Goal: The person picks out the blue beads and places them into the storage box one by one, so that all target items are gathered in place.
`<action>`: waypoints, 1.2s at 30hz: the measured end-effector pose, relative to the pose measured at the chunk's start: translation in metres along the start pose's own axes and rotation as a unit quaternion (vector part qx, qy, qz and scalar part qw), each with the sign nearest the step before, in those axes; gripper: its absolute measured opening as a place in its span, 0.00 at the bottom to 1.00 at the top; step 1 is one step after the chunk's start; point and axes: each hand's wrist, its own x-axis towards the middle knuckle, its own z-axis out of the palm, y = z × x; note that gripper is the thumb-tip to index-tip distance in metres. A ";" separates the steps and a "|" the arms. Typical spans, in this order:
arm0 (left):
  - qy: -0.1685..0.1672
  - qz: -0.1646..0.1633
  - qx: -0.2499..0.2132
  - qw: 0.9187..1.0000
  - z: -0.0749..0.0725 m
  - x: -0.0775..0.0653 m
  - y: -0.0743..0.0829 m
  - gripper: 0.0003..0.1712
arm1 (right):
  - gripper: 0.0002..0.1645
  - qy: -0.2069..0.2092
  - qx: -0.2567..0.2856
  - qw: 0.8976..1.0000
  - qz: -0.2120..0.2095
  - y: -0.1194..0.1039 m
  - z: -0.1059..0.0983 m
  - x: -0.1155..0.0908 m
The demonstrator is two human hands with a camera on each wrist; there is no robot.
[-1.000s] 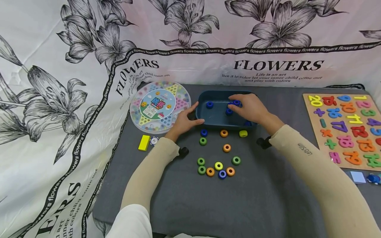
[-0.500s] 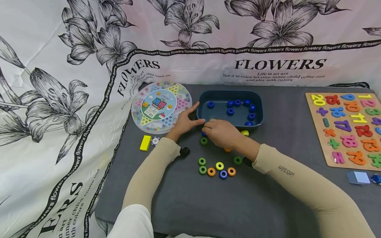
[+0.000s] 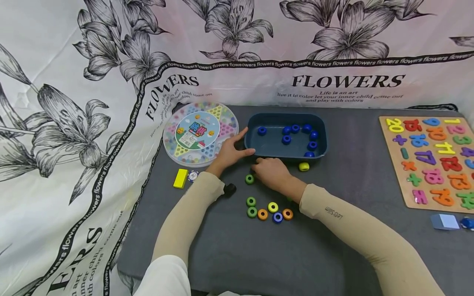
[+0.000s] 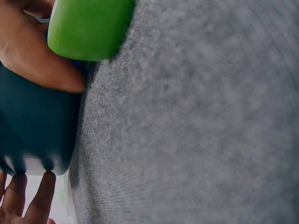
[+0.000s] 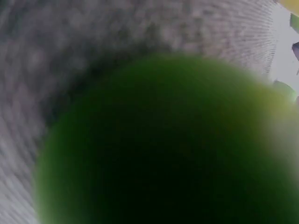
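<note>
My left hand rests spread at the left end of a dark blue tray, thumb and fingers against its wall. Several blue beads lie inside. My right hand is in front of the tray, fingers curled, pinching a blue bead mostly hidden beneath them; a sliver of blue shows behind the green bead in the left wrist view. That green bead sits left of the right fingertips. Orange beads are covered by the right hand. A green bead fills the right wrist view, blurred.
Nearer me lie green, yellow, orange and blue beads. A yellow bead stands by the tray. Left are a round game box, a yellow block and a chip; right, a number board and light-blue block.
My right hand has come out of the tray, leaving blue beads there, and moved left and nearer to me. The green bead by its fingertips has shifted slightly. The left hand stays put.
</note>
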 end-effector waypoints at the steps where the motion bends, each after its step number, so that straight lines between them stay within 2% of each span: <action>1: 0.000 -0.002 0.001 1.000 0.000 0.000 0.000 0.49 | 0.12 -0.001 0.007 1.000 -0.001 0.000 0.001 0.000; 5: 0.001 -0.005 0.006 1.000 0.000 0.000 -0.001 0.49 | 0.09 -0.010 0.057 0.998 -0.001 0.000 0.000 -0.003; 8: 0.001 -0.006 0.002 1.000 0.000 -0.002 -0.001 0.48 | 0.13 -0.013 0.106 0.994 -0.023 0.001 -0.007 -0.009; 13: 0.001 0.005 -0.005 1.000 -0.002 -0.002 0.000 0.48 | 0.26 0.022 0.173 0.981 -0.088 0.007 -0.041 -0.020; 15: 0.003 0.009 -0.006 1.000 -0.002 -0.001 0.000 0.48 | 0.27 0.044 0.177 0.979 -0.091 0.015 -0.056 -0.019; 18: 0.000 0.007 -0.007 1.000 -0.002 0.001 -0.001 0.48 | 0.28 0.064 0.169 0.982 -0.059 0.038 -0.071 -0.015; 21: -0.005 -0.004 -0.009 1.000 -0.001 0.000 -0.002 0.48 | 0.29 0.062 0.182 0.981 0.016 0.067 -0.077 -0.010; 24: -0.006 -0.015 -0.009 1.000 0.000 -0.001 -0.003 0.48 | 0.31 0.058 0.210 0.972 0.091 0.097 -0.082 -0.006; 27: -0.003 -0.014 -0.010 1.000 0.000 -0.001 -0.003 0.49 | 0.30 0.063 0.228 0.961 0.140 0.120 -0.086 -0.005; 31: -0.002 -0.010 -0.013 1.000 -0.001 0.000 -0.002 0.49 | 0.29 0.078 0.239 0.954 0.164 0.134 -0.087 -0.006; 36: -0.003 -0.010 -0.014 1.000 0.001 0.001 -0.003 0.48 | 0.30 0.078 0.248 0.952 0.164 0.132 -0.085 0.000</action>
